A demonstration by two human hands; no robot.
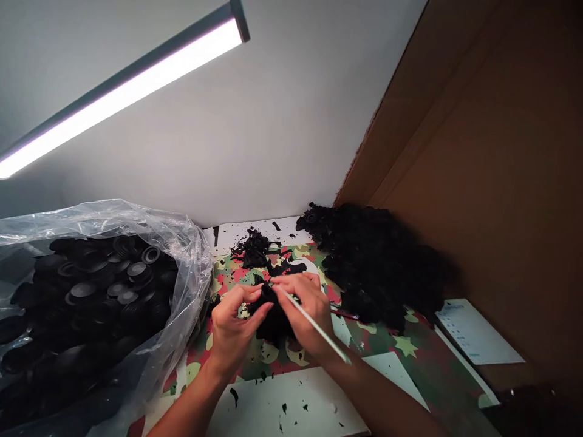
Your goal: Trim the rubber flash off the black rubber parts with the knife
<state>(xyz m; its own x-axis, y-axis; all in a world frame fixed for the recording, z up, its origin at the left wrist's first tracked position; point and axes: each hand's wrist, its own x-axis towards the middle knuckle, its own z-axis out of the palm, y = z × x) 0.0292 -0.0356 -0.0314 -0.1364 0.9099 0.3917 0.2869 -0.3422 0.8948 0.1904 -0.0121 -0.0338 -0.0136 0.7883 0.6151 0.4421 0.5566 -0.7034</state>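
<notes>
Head view, fingers [245,294] half-covering black piece [267,294], bag [195,261] cropped

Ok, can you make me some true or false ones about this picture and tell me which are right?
1. The left hand holds a small black piece. True.
2. The right hand holds a red spoon. False: it holds a thin white stick.
3. A clear plastic bag holds black round pieces. True.
4. The lamp is off. False: it is glowing.
</notes>
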